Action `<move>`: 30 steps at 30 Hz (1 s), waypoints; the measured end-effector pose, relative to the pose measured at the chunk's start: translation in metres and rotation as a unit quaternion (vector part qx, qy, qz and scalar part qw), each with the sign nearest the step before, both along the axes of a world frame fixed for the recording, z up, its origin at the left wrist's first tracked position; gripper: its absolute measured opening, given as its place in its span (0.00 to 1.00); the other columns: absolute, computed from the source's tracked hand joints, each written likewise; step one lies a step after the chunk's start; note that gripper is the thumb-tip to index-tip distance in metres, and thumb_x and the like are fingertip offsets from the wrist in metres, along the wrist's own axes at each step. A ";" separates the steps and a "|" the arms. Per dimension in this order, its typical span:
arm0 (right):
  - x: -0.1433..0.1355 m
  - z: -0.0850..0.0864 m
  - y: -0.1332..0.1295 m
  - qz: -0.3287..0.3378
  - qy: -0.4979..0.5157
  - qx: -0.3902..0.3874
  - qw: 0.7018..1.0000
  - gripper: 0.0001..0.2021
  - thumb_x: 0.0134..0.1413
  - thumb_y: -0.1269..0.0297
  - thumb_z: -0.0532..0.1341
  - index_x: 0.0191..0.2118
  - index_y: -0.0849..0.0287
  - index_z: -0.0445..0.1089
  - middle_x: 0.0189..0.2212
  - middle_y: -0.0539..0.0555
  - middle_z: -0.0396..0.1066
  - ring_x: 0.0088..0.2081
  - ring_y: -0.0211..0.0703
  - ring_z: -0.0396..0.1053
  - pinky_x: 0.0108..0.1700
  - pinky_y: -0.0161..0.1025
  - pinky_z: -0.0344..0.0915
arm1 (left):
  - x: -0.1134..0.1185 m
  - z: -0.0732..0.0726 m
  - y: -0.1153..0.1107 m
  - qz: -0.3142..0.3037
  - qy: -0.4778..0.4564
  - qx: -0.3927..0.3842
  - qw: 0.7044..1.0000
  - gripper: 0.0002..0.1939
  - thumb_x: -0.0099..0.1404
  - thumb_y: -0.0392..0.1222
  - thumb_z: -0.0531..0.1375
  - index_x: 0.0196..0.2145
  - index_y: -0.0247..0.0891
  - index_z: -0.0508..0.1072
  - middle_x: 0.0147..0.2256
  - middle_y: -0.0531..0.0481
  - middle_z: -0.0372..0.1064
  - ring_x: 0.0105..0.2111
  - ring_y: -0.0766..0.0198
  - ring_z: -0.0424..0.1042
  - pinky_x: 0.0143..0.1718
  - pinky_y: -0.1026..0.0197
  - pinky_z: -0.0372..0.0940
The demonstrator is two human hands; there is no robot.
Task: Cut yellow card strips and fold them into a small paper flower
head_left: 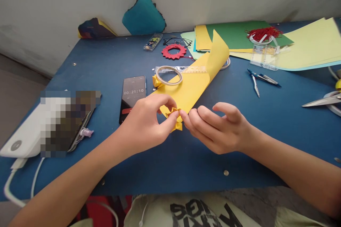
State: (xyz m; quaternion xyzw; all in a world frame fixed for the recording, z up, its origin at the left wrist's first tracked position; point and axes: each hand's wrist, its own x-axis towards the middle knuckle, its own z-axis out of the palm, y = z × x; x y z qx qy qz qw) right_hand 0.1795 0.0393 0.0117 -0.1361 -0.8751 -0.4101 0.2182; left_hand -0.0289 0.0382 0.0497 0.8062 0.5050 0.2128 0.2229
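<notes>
Between thumb and fingers, my left hand (149,120) pinches a small folded yellow paper piece (176,110). The fingertips of my right hand (215,124) touch its right side; the index finger is raised and curled, and nothing shows within that hand. Another folded yellow paper bit (178,126) shows just beneath the fingers. Behind the hands lies a large yellow paper sheet (197,87) with its right edge curling up. On the sheet's left part rests a roll of tape (159,77), with a folded yellow piece (156,82) beside it.
Left of my hands lies a phone (134,90) showing a timer. Farther left are a white power bank (29,131) and a cable. A ruler (162,70), red paper ring (170,52) and glasses (177,40) lie behind; a compass (263,79) and scissors (322,101) lie right.
</notes>
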 end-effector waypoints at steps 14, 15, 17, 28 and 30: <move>0.000 -0.001 0.001 -0.003 0.005 -0.013 1.000 0.09 0.55 0.64 0.62 0.41 0.62 0.72 0.35 0.53 0.67 0.38 0.40 0.62 0.39 0.42 0.57 | -0.005 0.006 0.005 -0.034 -0.026 0.005 0.999 0.04 0.62 0.38 0.56 0.30 0.38 0.69 0.30 0.52 0.69 0.32 0.65 0.66 0.31 0.64 0.59; 0.001 -0.002 0.001 0.000 0.007 -0.014 1.000 0.09 0.55 0.64 0.62 0.41 0.62 0.72 0.35 0.53 0.67 0.37 0.40 0.62 0.39 0.42 0.57 | -0.005 0.006 0.005 -0.035 -0.028 0.005 0.999 0.04 0.62 0.38 0.56 0.30 0.39 0.69 0.30 0.52 0.69 0.32 0.65 0.66 0.32 0.63 0.59; 0.001 -0.002 0.001 0.003 0.008 -0.017 1.000 0.08 0.55 0.65 0.61 0.40 0.62 0.72 0.34 0.53 0.67 0.37 0.40 0.62 0.38 0.42 0.57 | -0.004 0.005 0.005 -0.040 -0.033 0.004 0.999 0.04 0.61 0.38 0.56 0.29 0.39 0.69 0.30 0.52 0.69 0.32 0.64 0.66 0.32 0.63 0.60; 0.000 0.002 0.001 0.017 0.021 -0.010 1.000 0.11 0.55 0.64 0.62 0.43 0.62 0.73 0.35 0.53 0.69 0.37 0.39 0.63 0.36 0.42 0.55 | -0.002 0.004 0.004 -0.062 -0.054 0.042 0.996 0.05 0.60 0.34 0.55 0.27 0.38 0.67 0.27 0.52 0.67 0.34 0.64 0.63 0.35 0.63 0.61; 0.000 0.003 0.001 0.021 0.021 -0.015 0.999 0.11 0.54 0.64 0.63 0.43 0.63 0.73 0.36 0.53 0.69 0.37 0.39 0.63 0.36 0.41 0.55 | -0.002 0.004 0.003 -0.058 -0.056 0.044 0.996 0.05 0.60 0.33 0.55 0.27 0.38 0.67 0.27 0.52 0.67 0.34 0.65 0.64 0.36 0.63 0.61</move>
